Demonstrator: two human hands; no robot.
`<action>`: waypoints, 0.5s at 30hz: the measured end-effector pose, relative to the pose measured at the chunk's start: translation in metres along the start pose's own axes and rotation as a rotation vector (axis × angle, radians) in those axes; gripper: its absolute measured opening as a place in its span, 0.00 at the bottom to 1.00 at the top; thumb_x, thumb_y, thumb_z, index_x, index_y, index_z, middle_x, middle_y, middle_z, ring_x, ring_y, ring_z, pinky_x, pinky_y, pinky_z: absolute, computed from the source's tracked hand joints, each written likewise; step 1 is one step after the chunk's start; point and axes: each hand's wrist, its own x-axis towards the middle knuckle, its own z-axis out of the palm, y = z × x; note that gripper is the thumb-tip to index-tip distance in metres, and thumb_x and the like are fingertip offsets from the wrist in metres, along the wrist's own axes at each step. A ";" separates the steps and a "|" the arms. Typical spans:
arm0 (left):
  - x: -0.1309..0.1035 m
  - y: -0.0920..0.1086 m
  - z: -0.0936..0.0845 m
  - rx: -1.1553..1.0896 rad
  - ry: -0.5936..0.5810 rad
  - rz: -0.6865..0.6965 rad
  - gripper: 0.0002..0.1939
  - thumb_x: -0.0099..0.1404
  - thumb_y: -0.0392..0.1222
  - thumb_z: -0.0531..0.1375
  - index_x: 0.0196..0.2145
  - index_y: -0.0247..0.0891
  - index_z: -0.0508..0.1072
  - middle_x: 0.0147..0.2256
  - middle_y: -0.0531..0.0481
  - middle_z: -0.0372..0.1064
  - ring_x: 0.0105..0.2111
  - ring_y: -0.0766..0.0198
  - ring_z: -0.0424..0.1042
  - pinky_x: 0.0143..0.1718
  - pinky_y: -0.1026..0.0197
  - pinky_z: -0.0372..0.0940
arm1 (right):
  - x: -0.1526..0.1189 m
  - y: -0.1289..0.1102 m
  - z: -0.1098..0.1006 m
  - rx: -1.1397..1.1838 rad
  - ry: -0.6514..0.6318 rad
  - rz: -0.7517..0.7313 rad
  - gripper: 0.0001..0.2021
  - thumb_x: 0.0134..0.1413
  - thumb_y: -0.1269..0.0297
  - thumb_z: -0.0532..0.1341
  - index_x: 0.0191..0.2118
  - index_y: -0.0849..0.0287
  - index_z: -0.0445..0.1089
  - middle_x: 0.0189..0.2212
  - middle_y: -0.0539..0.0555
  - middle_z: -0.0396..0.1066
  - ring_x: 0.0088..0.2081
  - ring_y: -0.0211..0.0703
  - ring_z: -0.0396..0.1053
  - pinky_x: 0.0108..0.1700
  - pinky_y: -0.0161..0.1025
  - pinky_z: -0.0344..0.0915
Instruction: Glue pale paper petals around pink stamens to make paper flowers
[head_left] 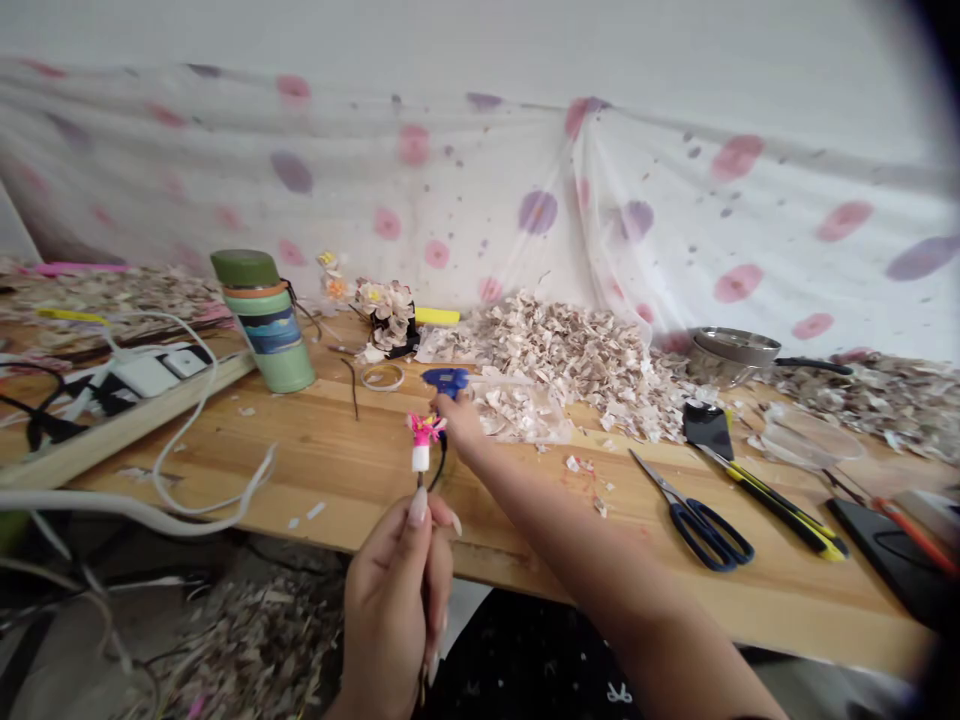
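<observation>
My left hand (401, 575) pinches a thin dark stem between thumb and fingers, in front of the table's near edge. Topping that stem is a small pink and yellow flower piece (425, 430) with a white base. My right hand (459, 420) reaches out over the table, its fingers around the handle of a blue glue gun (445, 380) that points left. The glue gun's black cord runs down behind the flower piece. Part of the right hand's grip is hidden.
On the wooden table (525, 520), a green bottle (271, 335) stands left, beside white cables. Piles of pale petals (570, 350) lie behind. Scissors (697, 520), a yellow-black cutter (780, 505) and a black box are at the right; a steel bowl (739, 345) is at the back.
</observation>
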 end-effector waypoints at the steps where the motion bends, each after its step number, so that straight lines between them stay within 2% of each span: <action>1: 0.006 -0.001 -0.001 -0.006 0.001 0.011 0.17 0.65 0.54 0.60 0.28 0.36 0.70 0.07 0.62 0.53 0.07 0.79 0.46 0.10 0.77 0.45 | -0.010 0.000 -0.010 0.088 0.014 -0.011 0.12 0.65 0.59 0.57 0.46 0.63 0.68 0.39 0.54 0.72 0.34 0.40 0.72 0.35 0.40 0.72; 4: 0.029 -0.013 -0.001 -0.033 -0.036 -0.007 0.15 0.65 0.52 0.60 0.29 0.36 0.70 0.07 0.63 0.53 0.07 0.79 0.46 0.10 0.77 0.45 | -0.053 0.002 -0.049 0.319 0.068 -0.107 0.10 0.63 0.62 0.51 0.41 0.60 0.66 0.34 0.51 0.72 0.29 0.36 0.70 0.31 0.35 0.68; 6: 0.042 -0.029 0.002 -0.048 -0.084 -0.057 0.16 0.64 0.53 0.60 0.30 0.36 0.70 0.07 0.63 0.52 0.06 0.78 0.45 0.09 0.76 0.43 | -0.087 0.007 -0.076 0.404 0.091 -0.163 0.10 0.57 0.58 0.55 0.38 0.59 0.67 0.27 0.49 0.70 0.24 0.34 0.66 0.29 0.34 0.65; 8: 0.051 -0.047 0.008 -0.039 -0.118 -0.110 0.18 0.62 0.55 0.61 0.30 0.36 0.70 0.07 0.64 0.52 0.06 0.78 0.45 0.09 0.76 0.43 | -0.121 0.020 -0.096 0.545 0.077 -0.206 0.14 0.51 0.57 0.62 0.41 0.59 0.68 0.23 0.46 0.66 0.20 0.32 0.60 0.24 0.32 0.59; 11: 0.056 -0.071 0.018 -0.022 -0.152 -0.158 0.20 0.59 0.58 0.62 0.28 0.36 0.69 0.07 0.64 0.52 0.06 0.77 0.45 0.08 0.76 0.42 | -0.160 0.046 -0.106 0.572 0.126 -0.079 0.14 0.50 0.55 0.66 0.36 0.61 0.69 0.17 0.44 0.60 0.17 0.31 0.55 0.21 0.31 0.54; 13: 0.057 -0.081 0.024 -0.006 -0.168 -0.175 0.21 0.58 0.59 0.62 0.28 0.36 0.69 0.07 0.64 0.52 0.05 0.77 0.45 0.07 0.76 0.41 | -0.174 0.063 -0.102 0.510 0.215 0.007 0.17 0.49 0.52 0.67 0.33 0.62 0.69 0.16 0.44 0.59 0.18 0.32 0.56 0.22 0.32 0.55; 15: 0.058 -0.087 0.027 0.015 -0.183 -0.186 0.22 0.58 0.61 0.62 0.29 0.37 0.69 0.07 0.64 0.53 0.04 0.76 0.45 0.06 0.75 0.40 | -0.179 0.074 -0.096 0.478 0.273 0.048 0.19 0.47 0.49 0.67 0.34 0.62 0.69 0.17 0.46 0.62 0.19 0.34 0.59 0.23 0.34 0.57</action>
